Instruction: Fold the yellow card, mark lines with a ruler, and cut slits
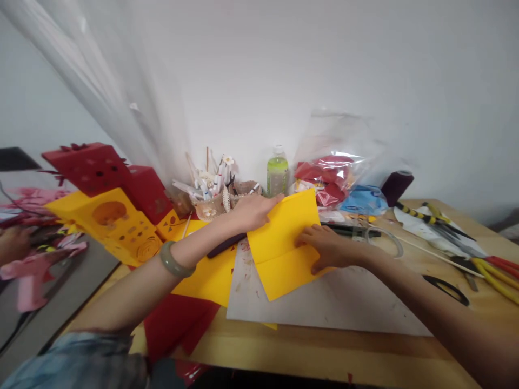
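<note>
**Yellow sheet (279, 235) sits at centre frame, over a grey board**

I have the left hand (251, 212) at the sheet's upper left edge, index finger stretched out along the top. From here I can't tell whether it pinches the paper or only presses it. A pale green bangle (177, 259) circles that wrist. My right hand (326, 243) is on the sheet's right side, thumb and fingers spread fairly wide on its surface. A straight line crosses the sheet's lower part; I can't make out whether it is a crease or an edge.

The grey board (344, 308) lies on the wooden bench (243, 346), reaching from the centre toward the lower right. Just behind the sheet, in the upper middle of my view, I see a bottle (278, 175) with a white cap, and to its right a clear bag (343, 140) with red pieces in it.

At centre left I have a yellow box (125, 229) with cut-out shapes, against a red box (91, 170). A red sheet (174, 324) lies at lower left. At the far left edge, another person's hand (14, 243) shows.
</note>
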Action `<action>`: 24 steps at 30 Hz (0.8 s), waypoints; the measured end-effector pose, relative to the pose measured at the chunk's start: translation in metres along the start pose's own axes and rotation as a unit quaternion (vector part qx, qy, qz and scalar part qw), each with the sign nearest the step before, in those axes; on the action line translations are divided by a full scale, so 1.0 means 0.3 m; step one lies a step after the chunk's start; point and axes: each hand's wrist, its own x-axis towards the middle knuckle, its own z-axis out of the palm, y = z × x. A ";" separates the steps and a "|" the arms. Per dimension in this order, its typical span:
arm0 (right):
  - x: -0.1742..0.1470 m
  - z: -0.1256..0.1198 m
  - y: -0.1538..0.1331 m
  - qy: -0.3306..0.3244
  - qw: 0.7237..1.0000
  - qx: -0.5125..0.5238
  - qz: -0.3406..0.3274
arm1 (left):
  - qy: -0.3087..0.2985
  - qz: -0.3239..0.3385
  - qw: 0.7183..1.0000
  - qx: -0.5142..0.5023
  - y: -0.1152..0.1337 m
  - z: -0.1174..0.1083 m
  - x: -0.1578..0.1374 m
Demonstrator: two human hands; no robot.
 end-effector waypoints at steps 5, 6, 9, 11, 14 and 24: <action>-0.040 -0.031 -0.065 0.112 0.992 -0.061 -0.013 | 0.057 -0.040 0.992 -0.110 -0.061 0.004 -0.046; -0.064 -0.035 -0.075 0.144 0.987 -0.075 -0.019 | 0.076 -0.050 0.986 -0.137 -0.081 0.005 -0.059; -0.154 -0.035 -0.084 0.244 0.962 -0.120 -0.031 | 0.146 -0.092 0.958 -0.228 -0.146 0.012 -0.102; -0.209 -0.028 -0.078 0.313 0.938 -0.147 -0.021 | 0.182 -0.111 0.931 -0.298 -0.178 0.024 -0.132; -0.255 -0.023 -0.067 0.407 0.891 -0.199 0.016 | 0.208 -0.120 0.886 -0.397 -0.192 0.050 -0.174; -0.221 -0.056 -0.010 0.557 0.799 -0.221 0.059 | 0.293 -0.136 0.714 -0.621 -0.099 0.084 -0.271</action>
